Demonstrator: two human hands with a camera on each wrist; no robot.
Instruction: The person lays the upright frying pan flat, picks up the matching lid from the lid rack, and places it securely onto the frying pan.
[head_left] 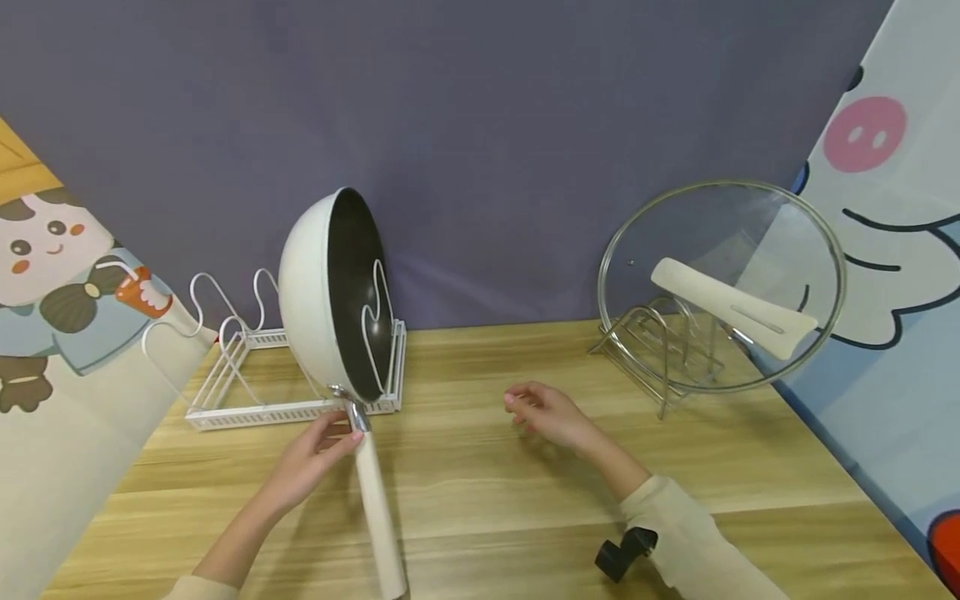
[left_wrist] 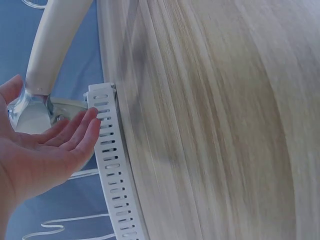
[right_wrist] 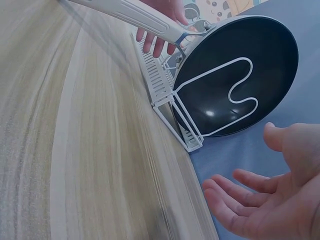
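Note:
A white wok point(head_left: 306, 275) with a dark inside stands on its side in a white wire rack point(head_left: 262, 412) at the left. Its long cream handle point(head_left: 378, 508) slants down toward me. My left hand point(head_left: 300, 471) is at the metal neck of that handle, thumb on one side and the other fingers on the far side. Those fingers point(left_wrist: 82, 130) look loose and partly stretched in the left wrist view, close to the rack's slotted edge. My right hand point(head_left: 551, 417) hovers over the table right of the wok, fingers relaxed and holding nothing.
At the right a glass lid point(head_left: 697, 225) with a long cream handle point(head_left: 727, 304) leans upright in a silver wire stand point(head_left: 663, 358). A grey-purple backdrop point(head_left: 480, 167) rises behind the wooden table point(head_left: 465, 483). Cartoon panels flank both sides.

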